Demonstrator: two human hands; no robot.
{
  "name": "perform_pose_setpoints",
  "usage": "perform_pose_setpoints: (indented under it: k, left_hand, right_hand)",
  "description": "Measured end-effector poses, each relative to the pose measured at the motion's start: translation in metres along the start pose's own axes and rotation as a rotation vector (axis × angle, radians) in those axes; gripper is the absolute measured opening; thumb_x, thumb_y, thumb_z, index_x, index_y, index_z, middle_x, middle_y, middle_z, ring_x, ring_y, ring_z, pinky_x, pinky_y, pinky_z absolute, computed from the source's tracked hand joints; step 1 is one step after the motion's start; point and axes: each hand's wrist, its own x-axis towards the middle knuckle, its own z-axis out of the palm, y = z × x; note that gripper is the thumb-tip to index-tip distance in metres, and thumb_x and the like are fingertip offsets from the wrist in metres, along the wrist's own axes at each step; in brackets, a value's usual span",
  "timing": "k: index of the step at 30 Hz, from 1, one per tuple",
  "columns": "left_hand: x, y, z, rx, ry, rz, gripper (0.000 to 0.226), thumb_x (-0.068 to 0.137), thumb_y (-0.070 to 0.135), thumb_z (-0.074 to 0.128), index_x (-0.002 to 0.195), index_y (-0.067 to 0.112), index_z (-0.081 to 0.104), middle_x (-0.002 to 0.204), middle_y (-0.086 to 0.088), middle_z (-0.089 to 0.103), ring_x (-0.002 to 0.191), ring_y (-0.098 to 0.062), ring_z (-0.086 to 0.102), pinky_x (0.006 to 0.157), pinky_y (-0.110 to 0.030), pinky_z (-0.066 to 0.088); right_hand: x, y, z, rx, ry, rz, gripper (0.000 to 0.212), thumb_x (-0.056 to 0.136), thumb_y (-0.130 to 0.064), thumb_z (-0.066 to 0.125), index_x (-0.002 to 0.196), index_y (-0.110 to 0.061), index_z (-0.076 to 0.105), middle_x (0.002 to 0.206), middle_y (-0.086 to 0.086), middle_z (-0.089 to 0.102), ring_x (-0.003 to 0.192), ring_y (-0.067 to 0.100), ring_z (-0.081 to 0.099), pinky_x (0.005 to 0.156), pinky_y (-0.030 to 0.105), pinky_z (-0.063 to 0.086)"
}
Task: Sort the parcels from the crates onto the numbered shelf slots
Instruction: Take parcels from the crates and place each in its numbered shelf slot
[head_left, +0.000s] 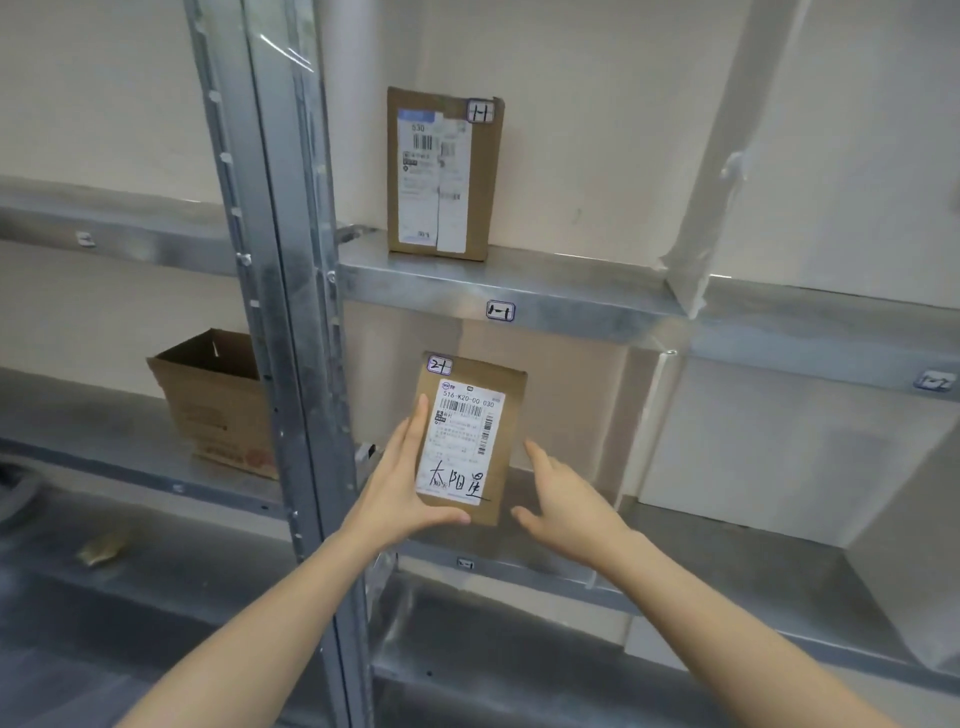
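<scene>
A brown parcel (506, 415) tagged 2-1, with a white shipping label and black handwriting, stands upright on the second metal shelf (701, 535). My left hand (402, 483) grips its left edge and bottom corner. My right hand (563, 499) hovers just right of the parcel, fingers apart, not clearly touching it. Above it, another brown parcel (444, 171) tagged 1-1 stands upright on the upper shelf (571, 280), over the slot tag 1-1 (500, 310). A small slot tag (465, 564) sits on the second shelf's front edge.
A steel upright post (291, 312) rises left of both parcels. An open cardboard box (218, 400) rests on the left bay's shelf. White divider panels (727, 447) stand right of the slots. Another slot tag (934, 382) is at the far right.
</scene>
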Motion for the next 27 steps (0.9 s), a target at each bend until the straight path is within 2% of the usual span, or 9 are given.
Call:
perform_pose_setpoints:
  k: [4, 8, 13, 16, 19, 24, 27]
  left_hand:
    - [0.016, -0.019, 0.009, -0.017, 0.013, -0.014, 0.150, 0.046, 0.056, 0.091, 0.146, 0.051, -0.020, 0.159, 0.005, 0.018, 0.147, -0.018, 0.017, 0.115, -0.057, 0.026]
    - [0.030, -0.031, 0.013, -0.033, 0.026, -0.023, 0.149, 0.047, 0.051, 0.093, 0.146, 0.052, -0.018, 0.160, 0.002, 0.015, 0.148, -0.019, 0.014, 0.115, -0.054, 0.024]
    - [0.037, -0.052, 0.013, -0.015, 0.024, 0.011, 0.149, 0.046, 0.049, 0.093, 0.147, 0.048, -0.016, 0.160, -0.003, 0.015, 0.148, -0.020, 0.015, 0.114, -0.049, 0.026]
    - [0.036, -0.066, 0.021, -0.020, 0.044, 0.017, 0.151, 0.045, 0.048, 0.093, 0.151, 0.039, -0.013, 0.159, -0.007, 0.017, 0.147, -0.022, 0.016, 0.116, -0.046, 0.025]
    - [0.035, -0.082, 0.033, -0.051, 0.060, 0.035, 0.151, 0.045, 0.044, 0.095, 0.153, 0.033, -0.010, 0.159, -0.010, 0.018, 0.146, -0.024, 0.018, 0.117, -0.043, 0.024]
    - [0.041, -0.101, 0.045, -0.102, 0.078, 0.026, 0.150, 0.046, 0.043, 0.095, 0.148, 0.039, -0.015, 0.160, -0.011, 0.014, 0.148, -0.023, 0.014, 0.118, -0.041, 0.022]
    - [0.045, -0.111, 0.053, -0.138, 0.086, 0.022, 0.146, 0.048, 0.039, 0.094, 0.146, 0.040, -0.015, 0.160, -0.011, 0.009, 0.149, -0.021, 0.009, 0.118, -0.031, 0.014]
  right_hand:
    - [0.015, 0.005, 0.008, 0.009, -0.030, 0.030, 0.086, 0.091, -0.030, 0.061, 0.154, -0.008, 0.006, 0.145, 0.019, 0.043, 0.127, 0.033, 0.048, 0.103, 0.039, 0.041]
    - [0.029, 0.004, 0.017, 0.034, -0.044, 0.086, 0.087, 0.092, -0.029, 0.061, 0.154, -0.009, 0.003, 0.142, 0.021, 0.046, 0.122, 0.035, 0.053, 0.099, 0.039, 0.044]
    - [0.039, -0.002, 0.025, 0.075, -0.021, 0.126, 0.086, 0.093, -0.027, 0.060, 0.155, -0.009, 0.003, 0.148, 0.021, 0.039, 0.131, 0.034, 0.045, 0.106, 0.039, 0.039]
    - [0.047, -0.007, 0.037, 0.119, -0.027, 0.127, 0.088, 0.093, -0.025, 0.060, 0.155, -0.010, 0.001, 0.150, 0.021, 0.037, 0.135, 0.033, 0.042, 0.109, 0.038, 0.037]
    - [0.056, -0.013, 0.053, 0.163, -0.027, 0.119, 0.090, 0.091, -0.021, 0.062, 0.155, -0.011, -0.001, 0.148, 0.020, 0.041, 0.133, 0.034, 0.044, 0.107, 0.039, 0.039]
    - [0.070, -0.018, 0.074, 0.272, -0.004, 0.094, 0.092, 0.088, -0.012, 0.062, 0.153, -0.020, -0.002, 0.143, 0.012, 0.050, 0.126, 0.034, 0.052, 0.104, 0.044, 0.043]
    - [0.082, -0.016, 0.085, 0.298, 0.009, 0.088, 0.092, 0.088, -0.012, 0.062, 0.153, -0.019, -0.002, 0.138, 0.011, 0.055, 0.123, 0.034, 0.054, 0.102, 0.044, 0.045]
